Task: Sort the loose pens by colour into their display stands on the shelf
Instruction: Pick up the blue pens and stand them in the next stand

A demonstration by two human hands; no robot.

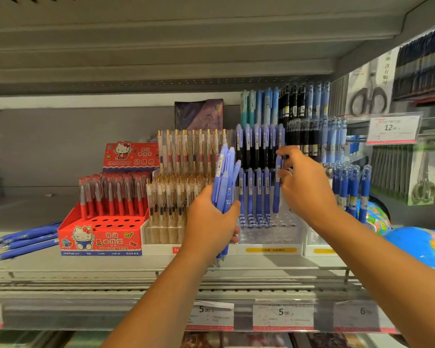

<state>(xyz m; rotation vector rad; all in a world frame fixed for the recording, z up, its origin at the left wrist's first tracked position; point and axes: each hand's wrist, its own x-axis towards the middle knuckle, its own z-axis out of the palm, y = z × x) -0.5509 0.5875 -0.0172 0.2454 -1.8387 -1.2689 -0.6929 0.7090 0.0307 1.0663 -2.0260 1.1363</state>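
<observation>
L hand: left hand [209,217] wrapped tight round a bunch of blue pens [224,180], approx 5-6, upright, in front of the clear stand [270,236]
R hand: right hand [304,182] pinching 1 single blue pen [277,187] w/ fingertips, tip down just over the clear stand's front holes
Clear stand: front row has 4 blue pens [253,192] standing at its left end, right end holes open, plenty of room
Loose pens: 4ish loose blue pens [27,241] lying flat near the shelf [136,266] left edge, beside the red stand [101,237]
Red stand: 2 front rows of holes open, red pens [113,194] fill the back
Price tags: 3 on the shelf front lip
</observation>
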